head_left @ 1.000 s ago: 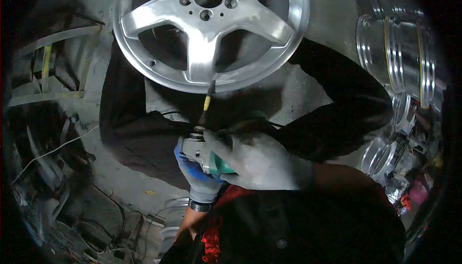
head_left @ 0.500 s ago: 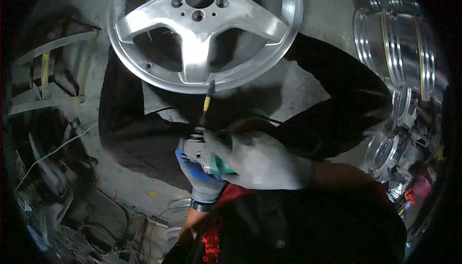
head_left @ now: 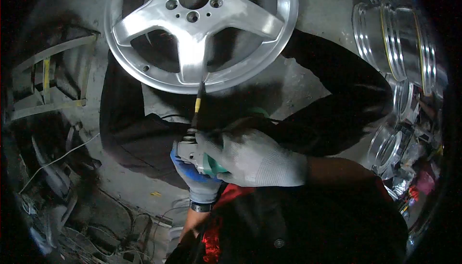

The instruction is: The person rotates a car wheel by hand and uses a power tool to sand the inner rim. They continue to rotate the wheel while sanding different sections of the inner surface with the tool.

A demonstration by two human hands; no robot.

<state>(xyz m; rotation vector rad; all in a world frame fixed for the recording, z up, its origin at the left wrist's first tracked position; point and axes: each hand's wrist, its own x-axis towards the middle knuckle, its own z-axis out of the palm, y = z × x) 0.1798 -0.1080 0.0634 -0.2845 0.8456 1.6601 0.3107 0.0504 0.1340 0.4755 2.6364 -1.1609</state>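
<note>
A silver five-spoke wheel rim (head_left: 192, 47) lies at the top centre, between the person's bent legs. Below it is a green and grey power tool (head_left: 193, 154) with a long thin bit, banded in yellow, whose dark tip reaches the lower edge of the rim near the bottom spoke. My left hand (head_left: 196, 180), in a blue and grey glove, is wrapped round the tool from below. My right hand (head_left: 255, 159), in a light grey glove, grips the same tool from the right side.
Several polished rims (head_left: 370, 40) stand at the upper right, with a smaller ring-shaped one (head_left: 385, 148) below them among crumpled wrappings. A metal frame (head_left: 50, 50) is on the left, and a thin pale cable (head_left: 60, 158) crosses the floor near dark parts.
Both hands and the tool have shifted slightly left and up, and the bit's tip sits a little further left on the rim. The rim appears slightly further left in view.
</note>
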